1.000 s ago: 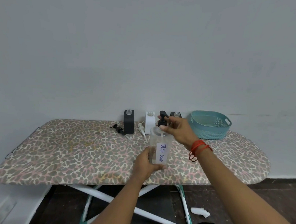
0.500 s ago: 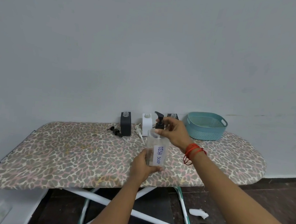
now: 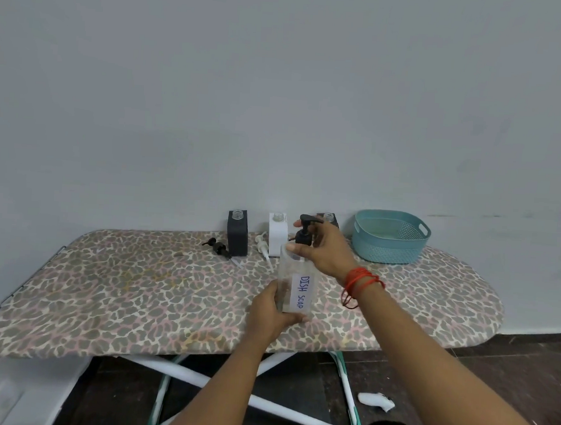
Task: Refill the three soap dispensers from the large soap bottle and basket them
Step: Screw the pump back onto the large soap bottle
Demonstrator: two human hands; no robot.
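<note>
The large clear soap bottle [image 3: 296, 287], labelled DISH SOAP, stands upright on the ironing board [image 3: 136, 289]. My left hand [image 3: 274, 310] grips its lower body. My right hand [image 3: 324, 249] holds the black pump head [image 3: 305, 232] at the bottle's neck. Three small dispensers stand open-topped at the back: a black dispenser [image 3: 237, 232], a white dispenser [image 3: 277, 233], and a dark dispenser [image 3: 329, 218] mostly hidden behind my right hand. A black pump [image 3: 218, 245] and a white pump [image 3: 263, 246] lie loose on the board. The teal basket [image 3: 390, 237] sits at the back right.
The board is covered in leopard-print fabric and stands against a plain grey wall. Its white and teal legs [image 3: 261, 401] cross underneath. A small white object [image 3: 376, 401] lies on the dark floor at lower right.
The camera view has shifted slightly. My right hand has turned a little on the pump head. The bottle stays in place in my left hand.
</note>
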